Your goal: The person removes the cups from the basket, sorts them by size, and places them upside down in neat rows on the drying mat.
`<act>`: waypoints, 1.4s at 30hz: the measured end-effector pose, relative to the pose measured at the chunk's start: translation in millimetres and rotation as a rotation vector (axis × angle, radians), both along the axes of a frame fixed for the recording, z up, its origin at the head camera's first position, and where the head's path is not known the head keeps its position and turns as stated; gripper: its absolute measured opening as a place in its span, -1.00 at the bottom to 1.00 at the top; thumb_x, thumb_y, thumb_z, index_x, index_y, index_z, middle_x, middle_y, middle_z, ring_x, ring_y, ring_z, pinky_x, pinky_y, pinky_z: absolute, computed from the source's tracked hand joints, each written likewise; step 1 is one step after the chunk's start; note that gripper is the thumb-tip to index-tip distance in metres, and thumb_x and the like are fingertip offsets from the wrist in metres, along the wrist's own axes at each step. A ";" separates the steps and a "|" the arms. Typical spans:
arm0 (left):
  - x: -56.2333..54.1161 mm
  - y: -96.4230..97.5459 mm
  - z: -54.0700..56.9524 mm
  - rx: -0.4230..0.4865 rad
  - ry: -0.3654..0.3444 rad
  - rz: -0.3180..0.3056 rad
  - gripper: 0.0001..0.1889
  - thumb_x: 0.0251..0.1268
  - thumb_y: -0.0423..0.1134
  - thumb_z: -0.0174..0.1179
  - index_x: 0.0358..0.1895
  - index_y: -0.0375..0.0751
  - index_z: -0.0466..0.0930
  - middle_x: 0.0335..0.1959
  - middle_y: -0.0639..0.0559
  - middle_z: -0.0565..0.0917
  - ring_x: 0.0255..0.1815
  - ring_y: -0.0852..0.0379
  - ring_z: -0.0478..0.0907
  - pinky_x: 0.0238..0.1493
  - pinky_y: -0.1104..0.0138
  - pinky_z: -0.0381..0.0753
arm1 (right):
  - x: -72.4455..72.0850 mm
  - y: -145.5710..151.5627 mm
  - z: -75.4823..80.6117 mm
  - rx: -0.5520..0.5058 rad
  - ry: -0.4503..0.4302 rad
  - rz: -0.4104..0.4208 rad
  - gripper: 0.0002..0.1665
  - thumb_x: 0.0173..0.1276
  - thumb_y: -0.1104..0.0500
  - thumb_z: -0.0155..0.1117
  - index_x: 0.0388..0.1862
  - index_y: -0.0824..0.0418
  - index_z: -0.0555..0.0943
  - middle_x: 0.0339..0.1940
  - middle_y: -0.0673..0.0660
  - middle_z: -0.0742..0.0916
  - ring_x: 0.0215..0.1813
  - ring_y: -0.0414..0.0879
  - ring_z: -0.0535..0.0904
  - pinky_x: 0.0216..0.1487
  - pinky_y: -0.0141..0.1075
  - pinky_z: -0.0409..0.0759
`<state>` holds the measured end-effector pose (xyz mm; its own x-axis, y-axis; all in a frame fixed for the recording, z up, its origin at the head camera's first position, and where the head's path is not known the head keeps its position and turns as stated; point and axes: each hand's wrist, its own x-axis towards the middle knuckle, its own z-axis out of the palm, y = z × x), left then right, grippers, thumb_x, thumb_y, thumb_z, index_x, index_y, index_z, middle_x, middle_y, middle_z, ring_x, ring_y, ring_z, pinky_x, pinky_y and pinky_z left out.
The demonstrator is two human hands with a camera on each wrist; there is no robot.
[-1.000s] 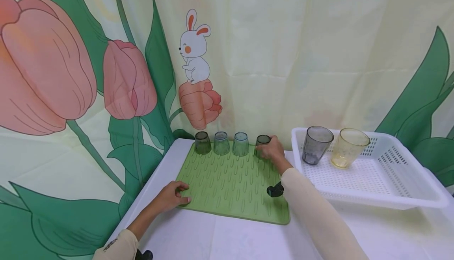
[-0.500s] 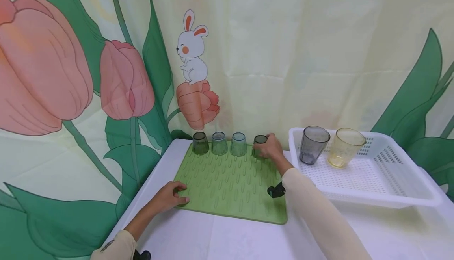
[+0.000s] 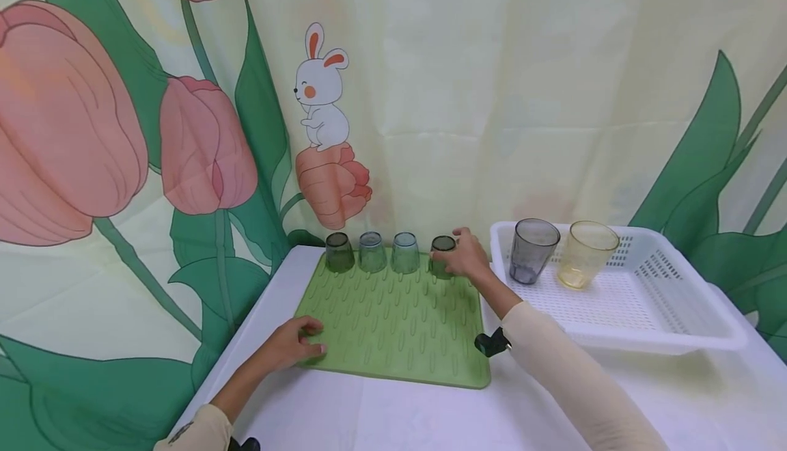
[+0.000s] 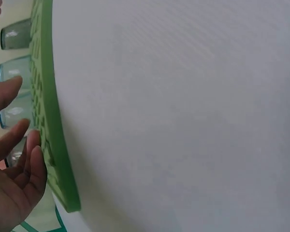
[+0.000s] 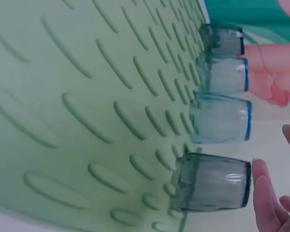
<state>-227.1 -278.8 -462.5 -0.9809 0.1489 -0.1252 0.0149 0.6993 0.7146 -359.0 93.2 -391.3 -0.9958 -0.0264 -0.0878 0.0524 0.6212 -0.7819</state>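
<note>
My right hand [image 3: 464, 257] is beside the dark grey glass [image 3: 443, 257] at the right end of a row on the green ridged mat [image 3: 393, 328]. In the right wrist view, the thumb and fingers [image 5: 262, 191] are spread around the upper end of this glass [image 5: 215, 182], not gripping it. A grey glass [image 3: 339, 253], a blue-rimmed glass [image 3: 371, 253] and another blue-tinted one [image 3: 405, 253] complete the row. All stand with the narrower end up. At the mat's front left corner, my left hand [image 3: 289, 345] has loosely bent fingers and holds nothing.
To the right stands a white perforated basket [image 3: 639, 342]. Inside it are a grey glass [image 3: 533, 251] and a yellow glass [image 3: 587, 254], wide ends up. A printed curtain [image 3: 430, 96] hangs behind the white-covered table [image 3: 344, 413].
My right hand has loosened from the dark grey glass, its fingers now spread. The glass keeps its place on the mat. The head view has turned slightly right; my left hand stays put.
</note>
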 end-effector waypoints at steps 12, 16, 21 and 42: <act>-8.4 21.4 14.0 0.045 0.030 -0.096 -0.51 0.21 -0.16 0.44 0.14 -0.33 0.58 -0.01 -0.15 0.64 -0.18 0.11 0.56 -0.23 0.28 0.57 | 37.2 13.7 12.1 -0.055 0.029 0.150 -0.08 0.28 -0.04 0.47 0.48 0.22 0.26 0.42 0.30 0.47 -0.29 0.04 0.75 0.09 0.03 0.56; -11.0 31.3 17.5 0.058 0.035 -0.107 -0.50 0.22 -0.14 0.43 0.16 -0.31 0.57 0.00 -0.15 0.64 -0.16 0.12 0.56 -0.20 0.30 0.58 | 48.2 19.9 12.4 -0.059 0.049 0.195 -0.12 0.27 -0.05 0.48 0.44 0.22 0.31 0.38 0.27 0.53 -0.38 -0.05 0.74 0.07 0.00 0.56; -14.1 44.4 22.7 0.081 0.052 -0.148 -0.48 0.25 -0.09 0.41 0.19 -0.27 0.56 0.03 -0.16 0.64 -0.11 0.10 0.57 -0.16 0.27 0.59 | 61.8 29.4 11.8 -0.115 0.064 0.260 -0.17 0.24 -0.02 0.51 0.38 0.24 0.38 0.26 0.29 0.60 -0.44 -0.08 0.72 -0.05 -0.07 0.65; -21.4 92.4 47.9 0.216 0.153 -0.281 -0.53 0.31 -0.02 0.35 0.20 -0.12 0.55 0.12 -0.05 0.63 0.07 -0.06 0.61 0.04 0.18 0.60 | 94.5 105.9 12.6 -0.272 0.117 0.563 -0.39 0.27 0.25 0.46 0.25 0.33 0.46 0.05 0.36 0.63 -0.53 -0.03 0.68 -0.33 -0.14 0.71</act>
<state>-248.5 -186.3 -414.7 -0.9032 0.4211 0.0831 0.3023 0.4866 0.8196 -264.5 199.0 -378.7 -0.8252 -0.5550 0.1049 -0.3200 0.3065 -0.8965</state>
